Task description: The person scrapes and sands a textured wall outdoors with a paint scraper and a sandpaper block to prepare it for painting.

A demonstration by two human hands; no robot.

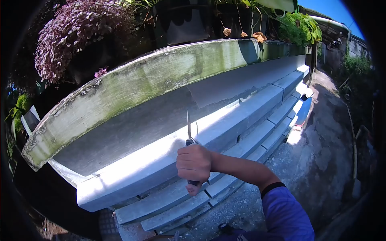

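My right hand (194, 164) is closed in a fist around the dark handle of a thin, narrow-bladed tool (188, 125). The blade points up, in front of a pale stepped masonry ledge (241, 108). Behind it, the recessed wall (132, 132) is dark grey on the left and lighter grey on the right, with an uneven border between the two. Above the recess runs a curved, green-stained concrete slab (148, 74). My left hand does not show.
Potted plants stand on the slab, with a purple-leaved one (80, 36) at the left. A blue container (304, 110) stands near the ledge's far end. A rough path (321, 132) runs along the right, with a pole (352, 140) beside it.
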